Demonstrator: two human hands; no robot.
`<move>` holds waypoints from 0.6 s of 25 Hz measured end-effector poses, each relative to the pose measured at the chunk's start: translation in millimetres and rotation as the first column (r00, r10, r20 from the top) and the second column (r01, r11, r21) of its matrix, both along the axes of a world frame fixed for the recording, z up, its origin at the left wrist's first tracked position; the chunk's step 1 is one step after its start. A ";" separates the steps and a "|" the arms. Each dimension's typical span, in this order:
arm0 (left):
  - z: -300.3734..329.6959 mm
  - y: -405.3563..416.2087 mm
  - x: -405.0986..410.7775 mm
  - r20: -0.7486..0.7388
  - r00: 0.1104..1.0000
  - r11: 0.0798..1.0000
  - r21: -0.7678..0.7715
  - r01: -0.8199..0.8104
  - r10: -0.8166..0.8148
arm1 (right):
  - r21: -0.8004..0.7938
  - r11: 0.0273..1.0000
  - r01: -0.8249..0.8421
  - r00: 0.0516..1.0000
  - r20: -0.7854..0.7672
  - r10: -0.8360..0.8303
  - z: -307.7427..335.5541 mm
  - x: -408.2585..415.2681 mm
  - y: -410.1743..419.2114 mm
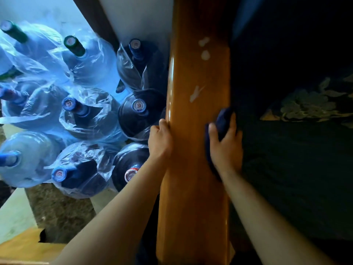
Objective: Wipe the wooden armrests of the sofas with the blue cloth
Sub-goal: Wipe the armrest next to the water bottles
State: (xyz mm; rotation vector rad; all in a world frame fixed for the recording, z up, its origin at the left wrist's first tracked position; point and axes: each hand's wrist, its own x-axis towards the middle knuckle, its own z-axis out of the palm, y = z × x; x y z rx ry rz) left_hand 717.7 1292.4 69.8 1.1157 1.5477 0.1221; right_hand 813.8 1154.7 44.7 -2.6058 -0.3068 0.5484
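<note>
A glossy brown wooden armrest (196,115) runs from the bottom to the top of the view, with pale scuffs on its far half. My right hand (225,148) presses the dark blue cloth (222,121) against the armrest's right edge, where the wood meets the dark sofa cushion (290,169). The cloth bulges out above my fingers and hangs below my palm. On the armrest's left edge, my left hand (160,140) curls its fingers around the wood.
Several large blue water jugs (86,115) wrapped in clear plastic stand packed together on the floor left of the armrest. A patterned cushion (313,104) lies on the sofa at right. A pale wall (137,18) rises behind the jugs.
</note>
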 end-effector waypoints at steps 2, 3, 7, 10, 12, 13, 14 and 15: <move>-3.6 6.0 12.0 -0.021 0.993 0.993 -0.011 -0.116 0.116 | -0.147 0.931 -0.333 0.923 0.153 0.354 10.3 -52.9 -37.0; -5.1 8.1 15.4 -0.025 0.983 0.984 -0.013 -0.180 0.179 | -0.205 0.841 -0.501 0.826 0.176 0.535 8.4 -54.3 -39.3; -15.5 13.8 12.4 -0.027 0.956 0.957 0.013 -0.291 0.291 | -0.207 0.456 -0.865 0.419 0.202 0.885 0.2 15.1 61.9; -21.5 24.4 21.7 0.007 0.943 0.943 0.001 -0.333 0.333 | -0.277 0.287 -0.917 0.241 0.188 0.952 3.6 87.6 164.7; -23.5 37.9 38.5 0.028 0.963 0.962 0.044 -0.271 0.270 | -0.310 0.340 -0.888 0.290 0.197 0.937 6.4 134.5 217.5; -24.2 45.7 50.3 0.032 0.974 0.970 0.093 -0.226 0.223 | -0.303 0.406 -0.862 0.355 0.210 0.911 7.3 150.1 233.0; -24.6 52.7 61.7 0.029 0.983 0.973 0.142 -0.184 0.181 | -0.291 0.484 -0.825 0.437 0.215 0.873 6.4 157.0 238.9; -21.4 60.9 73.2 0.018 0.989 0.972 0.183 -0.150 0.149 | -0.262 0.568 -0.780 0.521 0.230 0.822 4.4 153.5 236.4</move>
